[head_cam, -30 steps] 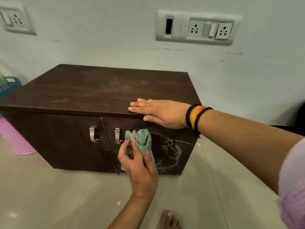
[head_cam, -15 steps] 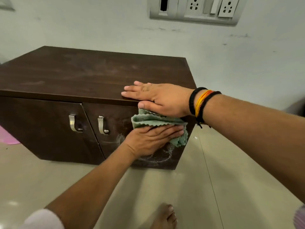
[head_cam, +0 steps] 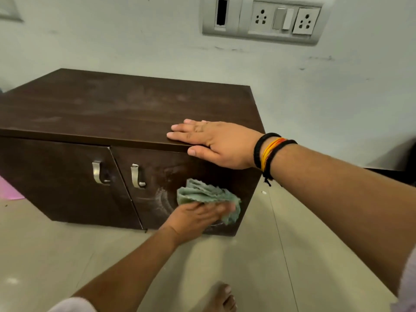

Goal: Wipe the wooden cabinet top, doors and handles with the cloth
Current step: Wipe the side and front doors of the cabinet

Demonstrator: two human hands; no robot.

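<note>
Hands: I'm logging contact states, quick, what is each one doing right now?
Left hand: fingers closed on the green cloth, pressing it against the right door.
Right hand: open, flat on the cabinet top, holding nothing.

**Dark wood grain, brushed metal, soft cloth**

The cabinet top (head_cam: 126, 109) is dark brown wood-grain board, matt, with pale dusty smears toward its back edge. The right door (head_cam: 162, 183) has the same dark finish and carries whitish curved streaks low down. The left door (head_cam: 63, 176) looks plainer and duller. Both handles (head_cam: 99, 173) (head_cam: 136, 176) are brushed silver metal with a soft sheen. The cloth (head_cam: 207, 195) under the left hand (head_cam: 195, 218) is pale green fabric, soft, crumpled, with a nubby weave. The wristbands (head_cam: 269, 152) look like black cord and orange thread. The floor (head_cam: 281, 255) is smooth beige tile, faintly glossy. The wall (head_cam: 135, 41) is matt paint, scuffed; the socket plate (head_cam: 261, 19) is smooth grey-white plastic.
</note>
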